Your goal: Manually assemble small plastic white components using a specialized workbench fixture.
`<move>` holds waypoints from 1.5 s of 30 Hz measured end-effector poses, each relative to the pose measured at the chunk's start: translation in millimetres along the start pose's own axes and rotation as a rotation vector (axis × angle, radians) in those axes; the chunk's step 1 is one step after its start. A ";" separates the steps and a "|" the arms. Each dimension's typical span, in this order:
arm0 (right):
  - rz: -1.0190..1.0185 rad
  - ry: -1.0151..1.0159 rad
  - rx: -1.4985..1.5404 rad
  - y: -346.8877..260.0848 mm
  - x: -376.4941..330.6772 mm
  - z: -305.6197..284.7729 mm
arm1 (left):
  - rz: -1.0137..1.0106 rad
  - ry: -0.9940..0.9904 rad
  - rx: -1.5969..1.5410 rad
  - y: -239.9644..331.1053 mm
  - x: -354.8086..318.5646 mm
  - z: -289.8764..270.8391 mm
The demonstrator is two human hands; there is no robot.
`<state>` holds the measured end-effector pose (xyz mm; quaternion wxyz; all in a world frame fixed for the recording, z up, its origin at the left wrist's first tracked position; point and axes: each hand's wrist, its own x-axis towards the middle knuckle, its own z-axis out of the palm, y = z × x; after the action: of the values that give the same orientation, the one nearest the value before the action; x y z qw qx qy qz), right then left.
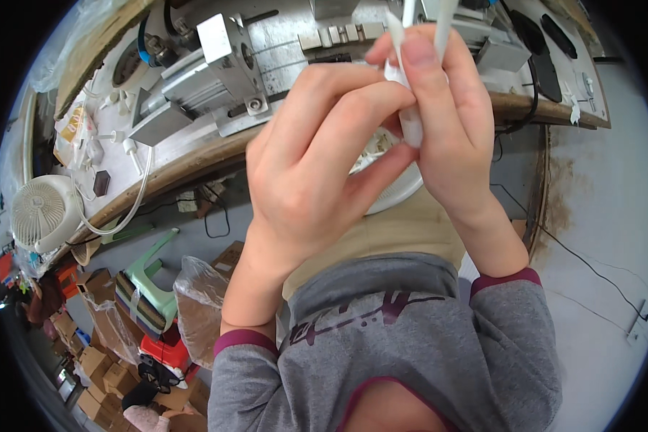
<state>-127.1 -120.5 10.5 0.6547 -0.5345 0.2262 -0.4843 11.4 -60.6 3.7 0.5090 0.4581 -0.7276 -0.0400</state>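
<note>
Both of my hands are raised together above the bench edge. Between the fingertips of my left hand (302, 158) is the lower end of a narrow white plastic piece (411, 127); its exact kind does not show. My right hand (450, 115) is closed round the upper part of the same piece, the thumb pressed along it. Slim white tube-like ends (446, 18) stick up past the right fingers. Whether they join the piece I cannot tell. Partly hidden under my hands, a white basin (392, 198) with small pale pieces in it rests at my lap.
On the workbench (216, 147) stands a metal clamping fixture (227, 65), with a row of metal blocks (342, 36) behind. A white fan (45, 210) is at the left edge. Below lie a green stool (151, 277) and cardboard boxes (104, 371). Another person (151, 414) is at lower left.
</note>
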 end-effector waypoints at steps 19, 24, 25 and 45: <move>-0.090 0.159 -0.384 -16.4 -5.1 -31.4 | -0.147 -0.173 0.591 -17.5 -3.2 -4.6; -0.063 0.126 -0.399 -14.6 -9.6 -38.7 | -0.215 -0.235 0.602 -15.5 4.5 -7.2; -0.064 0.116 -0.394 -13.3 -9.0 -38.9 | -0.225 -0.245 0.604 -14.5 5.7 -8.1; 0.021 0.141 -0.301 5.1 -8.5 -34.4 | -0.061 0.045 0.342 -23.1 -6.8 -20.4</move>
<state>-156.7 -129.9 -7.3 0.5546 -0.5888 0.3472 -0.4745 42.2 -60.7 -3.4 0.4383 0.5608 -0.6979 0.0790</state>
